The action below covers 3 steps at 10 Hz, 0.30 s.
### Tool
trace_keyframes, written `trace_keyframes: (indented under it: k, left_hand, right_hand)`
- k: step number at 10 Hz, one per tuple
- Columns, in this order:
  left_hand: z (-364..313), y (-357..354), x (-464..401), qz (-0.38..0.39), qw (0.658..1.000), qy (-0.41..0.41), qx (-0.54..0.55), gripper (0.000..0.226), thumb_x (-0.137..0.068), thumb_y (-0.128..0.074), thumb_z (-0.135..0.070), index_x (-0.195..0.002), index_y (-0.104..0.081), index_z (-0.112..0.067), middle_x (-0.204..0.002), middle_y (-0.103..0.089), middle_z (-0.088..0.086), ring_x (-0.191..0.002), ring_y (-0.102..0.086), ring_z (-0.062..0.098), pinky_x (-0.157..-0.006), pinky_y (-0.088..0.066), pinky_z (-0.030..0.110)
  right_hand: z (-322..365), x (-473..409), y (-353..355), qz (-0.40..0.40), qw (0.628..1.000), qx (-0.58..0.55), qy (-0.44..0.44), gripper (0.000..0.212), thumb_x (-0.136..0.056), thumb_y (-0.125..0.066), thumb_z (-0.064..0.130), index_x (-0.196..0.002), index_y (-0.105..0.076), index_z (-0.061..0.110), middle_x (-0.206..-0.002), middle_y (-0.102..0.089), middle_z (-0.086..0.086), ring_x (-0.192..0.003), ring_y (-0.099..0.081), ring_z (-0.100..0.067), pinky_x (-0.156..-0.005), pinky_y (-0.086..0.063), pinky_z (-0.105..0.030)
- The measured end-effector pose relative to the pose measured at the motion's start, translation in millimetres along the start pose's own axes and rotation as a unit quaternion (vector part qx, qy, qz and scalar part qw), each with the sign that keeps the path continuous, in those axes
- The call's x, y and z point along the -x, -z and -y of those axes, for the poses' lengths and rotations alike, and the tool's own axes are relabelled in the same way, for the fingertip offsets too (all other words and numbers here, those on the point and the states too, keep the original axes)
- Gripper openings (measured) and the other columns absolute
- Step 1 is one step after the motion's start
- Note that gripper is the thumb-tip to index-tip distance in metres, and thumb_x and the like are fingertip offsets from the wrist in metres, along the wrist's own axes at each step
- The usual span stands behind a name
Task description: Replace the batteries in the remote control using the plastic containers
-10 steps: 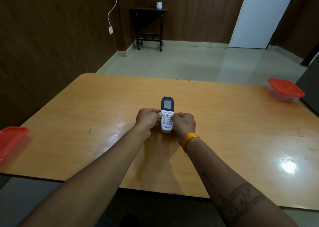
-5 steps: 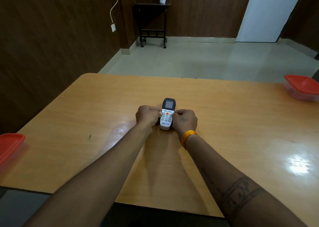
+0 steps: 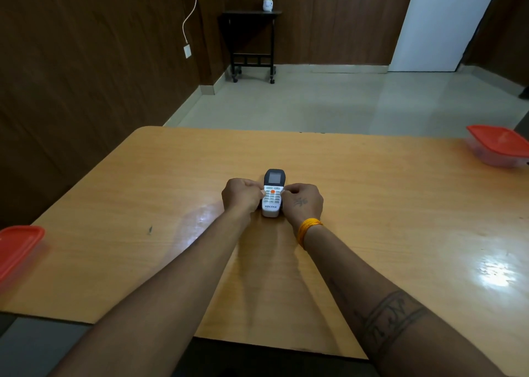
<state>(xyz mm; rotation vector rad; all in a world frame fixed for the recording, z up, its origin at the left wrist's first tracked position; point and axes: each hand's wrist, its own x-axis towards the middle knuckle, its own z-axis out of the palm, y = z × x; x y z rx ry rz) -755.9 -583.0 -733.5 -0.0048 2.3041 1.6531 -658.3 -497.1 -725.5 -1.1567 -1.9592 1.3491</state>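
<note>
A white remote control [image 3: 272, 194] with a dark screen end and an orange button lies face up at the middle of the wooden table [image 3: 372, 205], screen end away from me. My left hand [image 3: 240, 194] grips its left side and my right hand [image 3: 303, 202] grips its right side, fingers curled against its edges. A clear plastic container with a red lid [image 3: 499, 146] stands at the table's far right edge. A second red-lidded container [image 3: 17, 249] sits at the near left edge. No batteries are visible.
Beyond the table lies a pale tiled floor. A black side table [image 3: 252, 38] with a small potted plant stands against the dark wood-panelled back wall. A white door [image 3: 440, 24] is at the back right. A white cable hangs on the left wall.
The hands and remote stay in the same grip on the table. My view has shifted, so the right container sits nearer the frame edge.
</note>
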Motion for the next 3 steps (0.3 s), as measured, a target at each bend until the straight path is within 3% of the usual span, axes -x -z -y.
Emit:
trace_keyframes:
  k: [2,3]
  left_hand:
    - [-0.4,3.0,0.2,0.013,1.000,-0.003,0.019,0.011,-0.068,-0.079,-0.011,-0.077,-0.080,-0.018,-0.091,-0.081,0.006,-0.085,-0.079,0.026,-0.082,-0.067,0.044]
    - [-16.6,6.9,12.7,-0.017,0.999,-0.042,0.025,0.007,-0.079,-0.075,-0.016,-0.076,-0.075,-0.022,-0.094,-0.079,0.004,-0.090,-0.076,0.024,-0.087,-0.065,0.042]
  right_hand:
    - [0.8,3.1,2.3,0.011,1.000,-0.005,-0.004,0.022,-0.092,-0.063,0.013,-0.099,-0.084,0.013,-0.103,-0.080,-0.008,-0.095,-0.072,-0.025,-0.078,-0.061,-0.035]
    - [8.3,5.8,8.7,-0.016,1.000,-0.003,-0.004,0.022,-0.092,-0.060,0.019,-0.089,-0.082,0.015,-0.091,-0.079,-0.006,-0.087,-0.071,-0.026,-0.075,-0.061,-0.036]
